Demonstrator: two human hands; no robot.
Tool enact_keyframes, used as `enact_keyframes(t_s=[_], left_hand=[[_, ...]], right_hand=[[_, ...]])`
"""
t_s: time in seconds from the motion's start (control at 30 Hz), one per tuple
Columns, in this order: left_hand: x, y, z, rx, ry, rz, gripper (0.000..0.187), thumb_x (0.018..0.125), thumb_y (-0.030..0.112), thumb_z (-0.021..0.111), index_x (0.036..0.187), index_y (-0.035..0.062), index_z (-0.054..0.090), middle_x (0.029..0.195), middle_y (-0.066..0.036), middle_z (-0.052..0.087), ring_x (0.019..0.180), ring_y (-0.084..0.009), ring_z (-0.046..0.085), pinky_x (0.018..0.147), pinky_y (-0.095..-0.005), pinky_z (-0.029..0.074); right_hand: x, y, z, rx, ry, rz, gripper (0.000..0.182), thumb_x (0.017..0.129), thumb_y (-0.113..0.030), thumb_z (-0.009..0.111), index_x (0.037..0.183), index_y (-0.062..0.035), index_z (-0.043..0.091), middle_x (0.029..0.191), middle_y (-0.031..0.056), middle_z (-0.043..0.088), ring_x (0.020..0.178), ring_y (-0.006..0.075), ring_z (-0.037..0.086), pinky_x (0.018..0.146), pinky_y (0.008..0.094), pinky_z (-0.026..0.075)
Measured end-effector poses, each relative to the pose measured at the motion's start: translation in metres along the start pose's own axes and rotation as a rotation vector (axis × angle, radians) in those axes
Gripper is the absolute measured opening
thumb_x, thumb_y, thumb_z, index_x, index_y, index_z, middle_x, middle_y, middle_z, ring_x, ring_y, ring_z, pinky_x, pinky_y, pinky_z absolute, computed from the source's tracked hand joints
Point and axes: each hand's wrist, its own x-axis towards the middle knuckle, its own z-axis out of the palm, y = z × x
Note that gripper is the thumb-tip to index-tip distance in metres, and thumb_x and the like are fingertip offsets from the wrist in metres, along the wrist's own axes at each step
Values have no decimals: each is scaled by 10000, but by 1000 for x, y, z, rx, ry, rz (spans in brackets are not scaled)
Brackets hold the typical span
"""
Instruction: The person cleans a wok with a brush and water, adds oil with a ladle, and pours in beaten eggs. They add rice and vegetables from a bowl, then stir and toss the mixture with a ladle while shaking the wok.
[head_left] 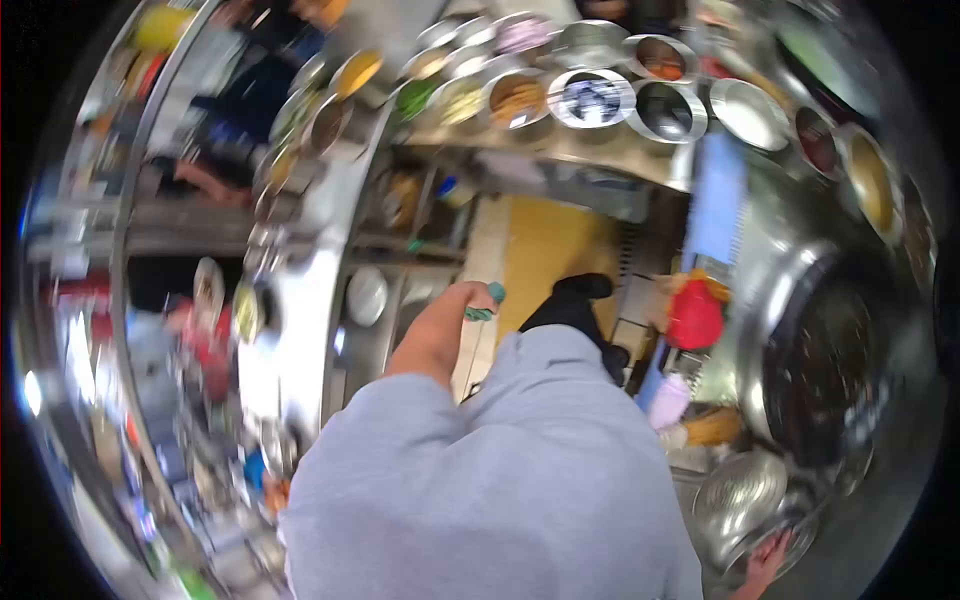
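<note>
My left hand (482, 298) hangs in front of me over the aisle, its fingers closed round a bunched green cloth (480, 314). At the lower right, my right hand (766, 560) reaches over a shiny metal bowl (800, 546). Blur hides whether its fingers grip the rim or only rest there. Just above it lies a round, dimpled metal strainer or lid (740, 494). Beyond that is a large dark wok (825, 350) set in the steel range.
Bowls of ingredients (515, 100) line the counter ahead. A steel counter (300, 300) with more dishes runs along the left. A red container (697, 314) and a pale purple bottle (670, 400) stand right of the yellow-brown floor strip (550, 245). Another person's arm (210, 183) shows at upper left.
</note>
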Motion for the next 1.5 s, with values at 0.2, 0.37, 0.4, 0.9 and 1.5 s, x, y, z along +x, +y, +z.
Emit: enact_keyframes(t_s=[0.2, 0.37, 0.4, 0.9, 1.5], left_hand=[[-72, -155, 70, -234, 127, -266, 379, 692, 373, 772, 939, 103, 673, 795, -89, 634, 758, -195, 635, 580, -367, 545], [-115, -96, 94, -538, 280, -92, 388, 681, 218, 731, 1024, 113, 583, 818, -40, 626, 684, -156, 621, 536, -360, 535], [-78, -112, 96, -572, 200, -53, 360, 682, 206, 719, 1006, 114, 592, 779, -30, 619, 658, -139, 603, 522, -340, 513], [-105, 198, -8, -1177, -670, 519, 309, 822, 239, 615, 1019, 26, 508, 791, -75, 522, 656, -174, 513, 679, -314, 444], [-133, 417, 164, 1888, 154, 1240, 693, 715, 348, 782, 1274, 144, 427, 1265, -240, 502, 975, -412, 639, 797, -453, 538]], right_hand=[[-88, -31, 124, -59, 150, -82, 210, 975, -257, 462, 936, -103, 600, 733, 36, 541, 725, 126, 542, 637, 263, 469], [-74, -44, 183, -80, 45, -135, 212, 969, -251, 466, 985, -85, 597, 773, 54, 562, 734, 148, 559, 663, 287, 484], [-75, -46, 189, -84, 36, -139, 215, 968, -250, 467, 995, -81, 597, 781, 57, 566, 736, 153, 562, 668, 292, 487], [4, 15, 98, 547, 100, -377, 301, 949, -231, 478, 1141, -26, 588, 903, 110, 628, 765, 219, 613, 743, 365, 533], [-148, 4, 133, 517, 638, 148, 122, 860, -64, 482, 860, 47, 532, 732, 134, 601, 509, 216, 551, 480, 337, 471]])
